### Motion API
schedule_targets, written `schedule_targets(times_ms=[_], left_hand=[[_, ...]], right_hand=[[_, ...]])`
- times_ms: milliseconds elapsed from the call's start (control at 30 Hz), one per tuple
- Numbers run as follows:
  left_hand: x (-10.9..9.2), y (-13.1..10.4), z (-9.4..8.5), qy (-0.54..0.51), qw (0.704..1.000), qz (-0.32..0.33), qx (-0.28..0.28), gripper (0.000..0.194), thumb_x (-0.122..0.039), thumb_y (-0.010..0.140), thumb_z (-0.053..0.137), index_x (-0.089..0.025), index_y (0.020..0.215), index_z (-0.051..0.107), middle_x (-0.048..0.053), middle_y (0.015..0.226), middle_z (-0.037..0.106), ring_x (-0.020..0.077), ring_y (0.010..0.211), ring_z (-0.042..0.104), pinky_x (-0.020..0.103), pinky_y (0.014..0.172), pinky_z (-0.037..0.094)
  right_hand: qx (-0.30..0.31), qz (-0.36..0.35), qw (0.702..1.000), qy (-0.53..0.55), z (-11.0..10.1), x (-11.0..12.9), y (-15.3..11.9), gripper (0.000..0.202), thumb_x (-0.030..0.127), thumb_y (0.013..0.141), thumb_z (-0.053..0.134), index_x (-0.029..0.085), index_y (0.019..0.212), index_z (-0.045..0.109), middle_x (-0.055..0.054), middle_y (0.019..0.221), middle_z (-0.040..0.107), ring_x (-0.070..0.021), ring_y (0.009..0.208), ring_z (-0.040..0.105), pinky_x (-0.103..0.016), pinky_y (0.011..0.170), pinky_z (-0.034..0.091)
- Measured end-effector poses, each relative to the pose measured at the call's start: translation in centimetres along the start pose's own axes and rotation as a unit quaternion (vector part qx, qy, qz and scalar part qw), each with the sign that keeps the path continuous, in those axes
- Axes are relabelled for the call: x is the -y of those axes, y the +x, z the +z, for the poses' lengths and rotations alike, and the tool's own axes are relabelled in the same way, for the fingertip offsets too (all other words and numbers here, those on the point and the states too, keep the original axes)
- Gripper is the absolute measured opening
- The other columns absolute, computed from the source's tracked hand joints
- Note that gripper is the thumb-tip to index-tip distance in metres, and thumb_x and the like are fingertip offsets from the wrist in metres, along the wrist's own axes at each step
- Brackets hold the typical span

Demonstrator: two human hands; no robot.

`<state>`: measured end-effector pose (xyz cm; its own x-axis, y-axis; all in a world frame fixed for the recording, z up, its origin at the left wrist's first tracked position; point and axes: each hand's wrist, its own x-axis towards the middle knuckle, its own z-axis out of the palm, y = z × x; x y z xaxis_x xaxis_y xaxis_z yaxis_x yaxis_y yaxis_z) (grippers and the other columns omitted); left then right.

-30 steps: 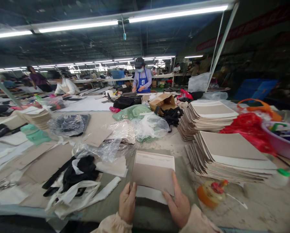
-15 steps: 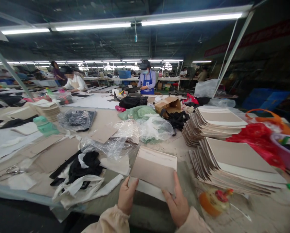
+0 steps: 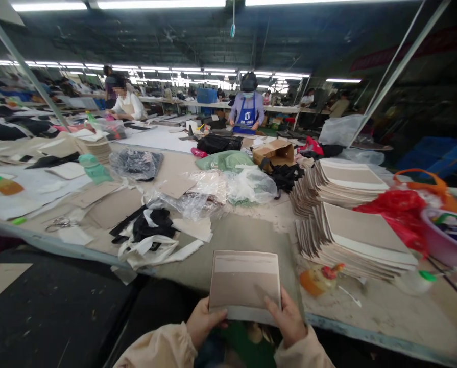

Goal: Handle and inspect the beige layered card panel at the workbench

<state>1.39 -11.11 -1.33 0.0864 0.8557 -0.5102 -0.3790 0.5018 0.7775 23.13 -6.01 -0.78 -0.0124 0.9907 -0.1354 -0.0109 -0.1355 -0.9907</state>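
Between my two hands is a beige-brown rectangular panel (image 3: 245,286) with a whitish band along its far edge and another along its near edge. My left hand (image 3: 205,321) grips its lower left corner, thumb on top. My right hand (image 3: 290,318) holds the right side, thumb lying on the face and fingers behind. The panel is tilted up toward me over the table's front edge. Two stacks of similar panels, a nearer one (image 3: 366,232) and a farther one (image 3: 351,176), stand to the right. A bottle of orange liquid (image 3: 318,280) sits before the nearer stack.
Black and white fabric scraps (image 3: 151,235) lie left of my hands, with scissors (image 3: 62,224) farther left. Clear plastic bags (image 3: 247,186) and a cardboard box (image 3: 274,153) are behind. A purple basin (image 3: 442,235) stands far right. A co-worker in a blue apron (image 3: 247,113) works across the table.
My hands have drawn the panel back from over the tabletop toward my body, past the table's front edge, and tipped it up. The camera view has dipped and shifted.
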Motion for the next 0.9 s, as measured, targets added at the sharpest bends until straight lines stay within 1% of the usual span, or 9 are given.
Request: schedule_targets(times_ms=[100, 167, 200, 233, 300, 433, 500, 700, 900], left_hand=[[0.9, -2.9, -0.7, 0.036, 0.996, -0.025, 0.080, 0.053, -0.043, 0.053, 0.083, -0.010, 0.091, 0.067, 0.008, 0.078, 0.068, 0.0181, 0.069, 0.063, 0.028, 0.063, 0.050], [0.7, -4.0, -1.0, 0.038, 0.989, -0.013, 0.143, 0.059, -0.038, 0.051, 0.085, -0.012, 0.101, 0.065, 0.009, 0.089, 0.069, 0.0226, 0.084, 0.064, 0.032, 0.077, 0.049], [0.5, -4.2, -1.0, 0.024, 0.988, 0.000, 0.151, 0.065, -0.036, 0.049, 0.085, -0.013, 0.105, 0.064, 0.010, 0.095, 0.069, 0.0247, 0.091, 0.063, 0.034, 0.082, 0.048], [0.2, -4.2, -1.0, 0.007, 0.990, 0.013, 0.141, 0.068, -0.035, 0.048, 0.086, -0.014, 0.108, 0.062, 0.010, 0.099, 0.068, 0.0260, 0.096, 0.062, 0.035, 0.086, 0.047], [-0.2, -3.9, -1.0, -0.022, 0.995, 0.038, 0.085, 0.065, -0.036, 0.051, 0.084, -0.013, 0.107, 0.061, 0.011, 0.101, 0.068, 0.0260, 0.096, 0.062, 0.036, 0.085, 0.047], [-0.5, -3.0, -0.7, -0.045, 0.996, 0.051, -0.051, 0.059, -0.038, 0.059, 0.079, -0.013, 0.109, 0.059, 0.008, 0.091, 0.069, 0.0194, 0.077, 0.064, 0.030, 0.072, 0.049], [-0.6, -2.8, -0.7, -0.049, 0.994, 0.043, -0.090, 0.063, -0.038, 0.059, 0.078, -0.014, 0.113, 0.057, 0.005, 0.084, 0.068, 0.0162, 0.067, 0.062, 0.028, 0.065, 0.048], [-0.4, -2.6, -1.0, -0.031, 0.988, 0.063, -0.135, 0.039, -0.045, 0.062, 0.074, -0.013, 0.083, 0.065, 0.000, 0.065, 0.062, 0.0094, 0.053, 0.052, 0.020, 0.051, 0.039], [-0.3, -2.2, -1.2, -0.019, 0.988, 0.054, -0.143, 0.034, -0.043, 0.062, 0.075, -0.012, 0.075, 0.066, 0.000, 0.063, 0.063, 0.0097, 0.054, 0.053, 0.020, 0.052, 0.038]], right_hand=[[0.002, 0.076, 0.996, 0.040, -0.8, 0.4, -2.8, 0.051, 0.055, 0.067, 0.071, 0.014, 0.096, 0.067, -0.011, 0.090, 0.072, -0.0280, 0.081, 0.066, -0.041, 0.074, 0.054], [-0.008, 0.098, 0.994, 0.039, -1.2, 0.7, -4.2, 0.050, 0.055, 0.064, 0.073, 0.014, 0.092, 0.069, -0.010, 0.087, 0.072, -0.0278, 0.080, 0.066, -0.040, 0.074, 0.054], [-0.010, 0.105, 0.994, 0.033, -1.4, 0.7, -4.8, 0.050, 0.055, 0.062, 0.074, 0.015, 0.091, 0.070, -0.009, 0.087, 0.072, -0.0278, 0.080, 0.066, -0.039, 0.074, 0.054], [-0.011, 0.111, 0.993, 0.023, -1.4, 0.7, -5.4, 0.050, 0.056, 0.062, 0.074, 0.015, 0.090, 0.070, -0.009, 0.086, 0.072, -0.0277, 0.080, 0.066, -0.038, 0.073, 0.054], [-0.003, 0.120, 0.993, 0.000, -1.4, 0.6, -6.5, 0.051, 0.057, 0.061, 0.074, 0.015, 0.090, 0.070, -0.009, 0.084, 0.072, -0.0274, 0.078, 0.066, -0.037, 0.071, 0.053], [0.027, 0.121, 0.992, -0.035, -0.6, 0.2, -8.3, 0.054, 0.060, 0.064, 0.070, 0.014, 0.090, 0.070, -0.009, 0.084, 0.072, -0.0269, 0.077, 0.065, -0.036, 0.069, 0.053], [0.036, 0.123, 0.991, -0.035, -0.1, 0.0, -8.9, 0.054, 0.061, 0.065, 0.069, 0.014, 0.091, 0.069, -0.009, 0.084, 0.072, -0.0266, 0.076, 0.065, -0.036, 0.068, 0.053], [0.037, 0.144, 0.989, -0.003, 0.3, -0.9, -9.4, 0.048, 0.057, 0.064, 0.072, 0.015, 0.088, 0.069, -0.007, 0.080, 0.072, -0.0246, 0.073, 0.064, -0.034, 0.066, 0.052], [0.051, 0.191, 0.979, 0.039, 0.0, -2.6, -9.4, 0.053, 0.058, 0.063, 0.073, 0.015, 0.094, 0.067, -0.011, 0.094, 0.071, -0.0283, 0.081, 0.066, -0.040, 0.070, 0.053]])
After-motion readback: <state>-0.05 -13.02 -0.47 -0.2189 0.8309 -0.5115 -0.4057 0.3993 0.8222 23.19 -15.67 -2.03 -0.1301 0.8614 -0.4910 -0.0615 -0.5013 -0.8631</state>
